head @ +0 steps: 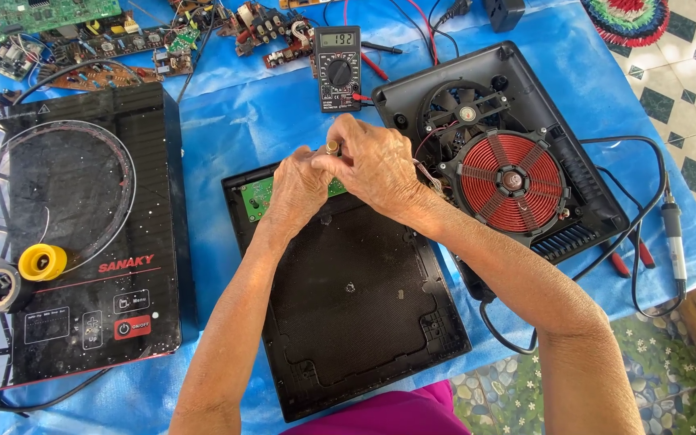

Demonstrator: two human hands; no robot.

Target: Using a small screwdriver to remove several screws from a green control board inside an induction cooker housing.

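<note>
A small brass-coloured cylindrical part (333, 147) sits pinched between the fingertips of both hands, above the top edge of an upturned black cooktop glass panel (348, 298) with a narrow green circuit board (256, 196) along that edge. The left hand (300, 189) is curled nearly shut, its fingertips on the part; the right hand (372, 165) closes over it from the other side, thumb and forefinger gripping. The part looks light, rigid and smooth, likely to slip, so a fingertip pinch on its sides suits it; the thin board beside it seems fragile. To the right lies an open black cooker base (517, 137) with a red copper coil (511, 179) and a fan (465, 109). Behind the hands stands a black digital multimeter (337, 68). On the left of the blue-covered bench (235, 121) rests a complete black induction cooker (74, 234) carrying a yellow tape roll (42, 262).
</note>
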